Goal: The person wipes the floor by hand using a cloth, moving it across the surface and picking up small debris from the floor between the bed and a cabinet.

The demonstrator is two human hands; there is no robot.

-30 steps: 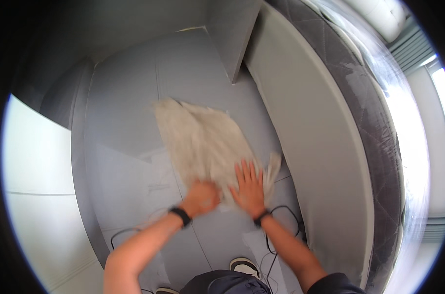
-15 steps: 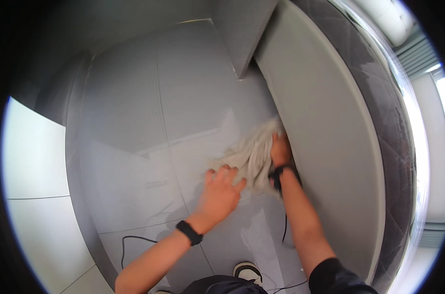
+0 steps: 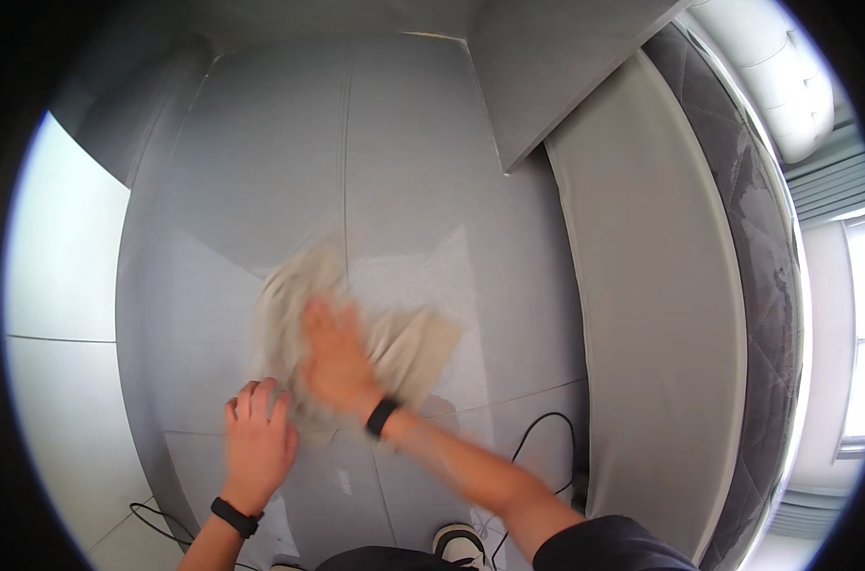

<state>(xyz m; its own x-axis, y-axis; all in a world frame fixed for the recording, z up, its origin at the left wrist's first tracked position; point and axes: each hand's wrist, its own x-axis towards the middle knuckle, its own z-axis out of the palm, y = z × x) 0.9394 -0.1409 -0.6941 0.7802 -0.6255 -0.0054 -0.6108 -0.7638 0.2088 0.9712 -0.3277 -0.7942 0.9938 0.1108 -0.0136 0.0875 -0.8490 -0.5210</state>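
Observation:
A crumpled beige cloth (image 3: pixel 418 347) lies on the glossy grey tiled floor. My right hand (image 3: pixel 337 357) presses on top of it, blurred by motion, with the fingers stretched out rather flat over the folds. The cloth bunches up past the fingertips and spreads out to the right of the hand. My left hand (image 3: pixel 259 433) hovers by the cloth's near left edge, empty, its fingers apart and slightly bent. Each wrist wears a black band.
A grey fabric-sided bed base (image 3: pixel 656 285) runs along the right, with a grey panel (image 3: pixel 566 76) at its far end. Black cables (image 3: pixel 551 417) trail on the floor at both sides. My shoe (image 3: pixel 459 544) stands at the bottom. White tiles (image 3: pixel 61 276) lie beyond the left edge.
My right hand has swept the cloth leftward, from beside the bed base to the middle left of the floor. My left hand has shifted left and nearer to me.

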